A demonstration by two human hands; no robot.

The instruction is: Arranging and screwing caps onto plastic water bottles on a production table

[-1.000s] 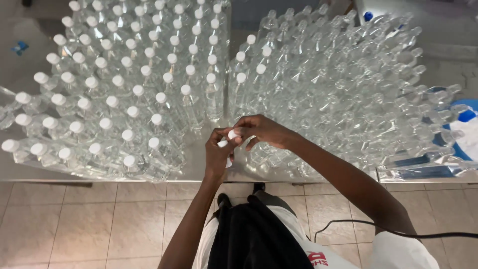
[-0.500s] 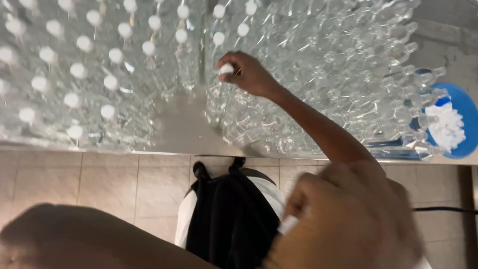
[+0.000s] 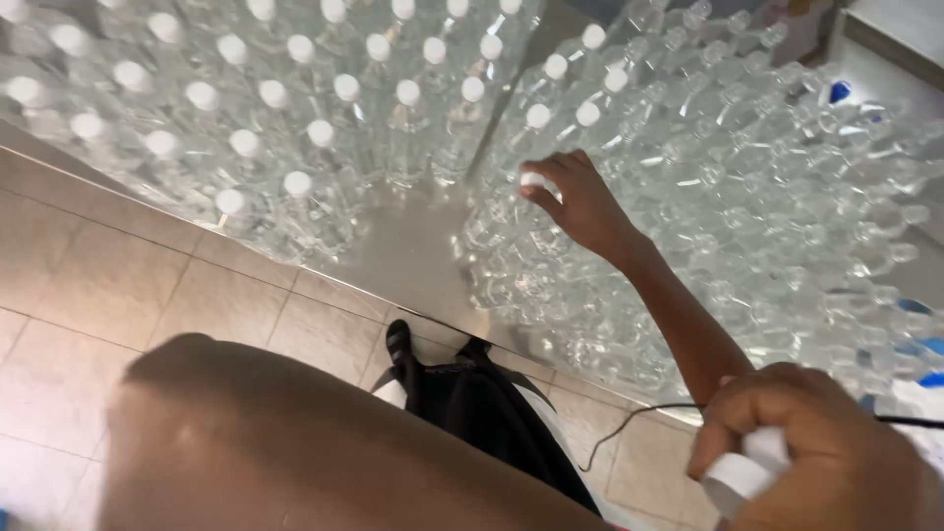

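The right hand (image 3: 582,205) is stretched over the tabletop (image 3: 413,258), its fingertips closed on a white cap (image 3: 534,182) on top of one bottle (image 3: 511,221), at the edge of the uncapped bottles (image 3: 747,197). The left hand (image 3: 821,457), near the camera, grips a white piece (image 3: 739,474). I think the cap must sit straight, with the bottle not pushed against its neighbours.

No labels, signs or screens show. The only packaging is clear plastic bottles: a block with white caps (image 3: 295,128) stands upright on the steel surface (image 3: 413,256) at left, and a mass of uncapped bottles (image 3: 747,197) fills the right side, a few capped.
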